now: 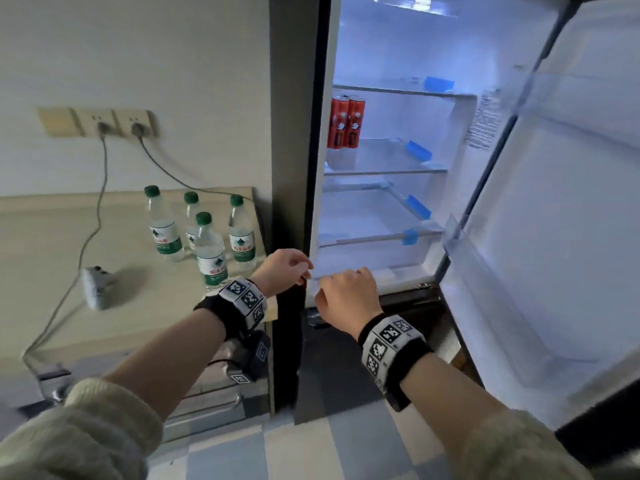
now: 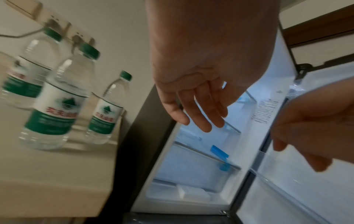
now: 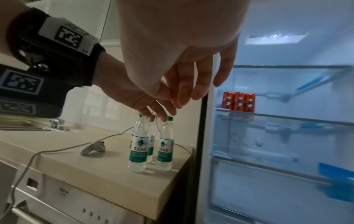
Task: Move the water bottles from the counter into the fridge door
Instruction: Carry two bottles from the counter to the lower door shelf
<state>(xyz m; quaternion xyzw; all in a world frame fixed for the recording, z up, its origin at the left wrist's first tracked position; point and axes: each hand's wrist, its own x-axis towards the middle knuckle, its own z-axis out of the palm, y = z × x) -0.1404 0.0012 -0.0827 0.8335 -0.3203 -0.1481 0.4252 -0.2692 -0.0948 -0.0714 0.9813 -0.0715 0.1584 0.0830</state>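
Bottles [image 1: 207, 249] on counter [image 1: 69, 237], left of fridge [image 1: 381, 202] holding cans [image 1: 344, 123].

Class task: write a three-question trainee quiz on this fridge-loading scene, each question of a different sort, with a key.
1. How many water bottles stand on the counter?
2. True or false: the left hand holds a bottle.
3. Multiple choice: the red cans stand A) on the counter, B) on a shelf inside the fridge, C) in the fridge door.

Key: 1. Four. 2. False; both the left hand and the right hand are empty, fingers relaxed. 3. B.
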